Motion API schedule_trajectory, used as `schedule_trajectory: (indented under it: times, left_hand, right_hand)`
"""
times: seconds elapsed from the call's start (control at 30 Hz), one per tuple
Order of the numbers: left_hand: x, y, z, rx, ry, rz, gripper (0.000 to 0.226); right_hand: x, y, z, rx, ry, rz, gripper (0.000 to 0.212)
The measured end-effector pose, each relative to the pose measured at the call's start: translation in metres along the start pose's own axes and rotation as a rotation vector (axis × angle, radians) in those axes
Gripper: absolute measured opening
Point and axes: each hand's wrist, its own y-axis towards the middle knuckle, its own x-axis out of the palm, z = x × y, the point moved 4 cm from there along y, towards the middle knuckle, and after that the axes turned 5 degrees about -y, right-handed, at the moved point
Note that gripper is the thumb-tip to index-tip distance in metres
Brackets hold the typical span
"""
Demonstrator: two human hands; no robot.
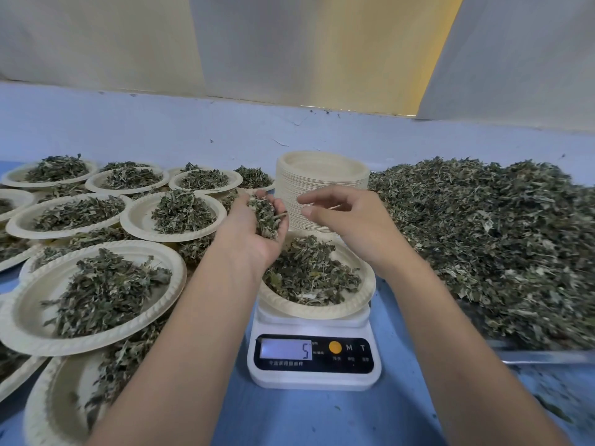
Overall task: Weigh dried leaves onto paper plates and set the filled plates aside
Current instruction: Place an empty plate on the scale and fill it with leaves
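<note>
Our left hand (254,241) cups a clump of leaves (265,217) above the plate (322,312) on the scale (314,376) (display reads 5); our right hand (341,217) hovers just right of it, fingers loose and spread

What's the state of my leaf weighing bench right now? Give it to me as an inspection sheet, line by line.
Surface: blue table, mostly covered.
Job's things: white scale reads 5 and carries the plate on scale, which holds leaves; stack of empty plates behind it; filled plates overlapping at the left; bulk leaf pile on a metal tray at the right.
Clutter: loose leaf bits on the table near the tray.
Hands: left hand cupped, holding a handful of leaves above the plate on scale; right hand beside it, fingers relaxed, holding nothing.
Cables: nothing seen.
Surroundings: pale blue ledge and cream panels behind.
</note>
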Motion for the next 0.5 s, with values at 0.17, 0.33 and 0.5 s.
schedule_trajectory:
  times: [0.17, 0.33, 0.5]
  left_hand:
    - [0.007, -0.001, -0.011, -0.009, 0.176, -0.012, 0.03]
    - [0.011, -0.001, -0.014, 0.008, 0.132, -0.03, 0.034]
    - [0.01, 0.0, -0.017, 0.0, 0.073, -0.034, 0.034]
  right_hand:
    - [0.025, -0.005, -0.012, -0.076, -0.09, -0.103, 0.029]
    - [0.027, -0.004, -0.015, -0.1, -0.178, 0.044, 0.021]
    - [0.025, -0.005, -0.013, -0.073, -0.117, 0.061, 0.026]
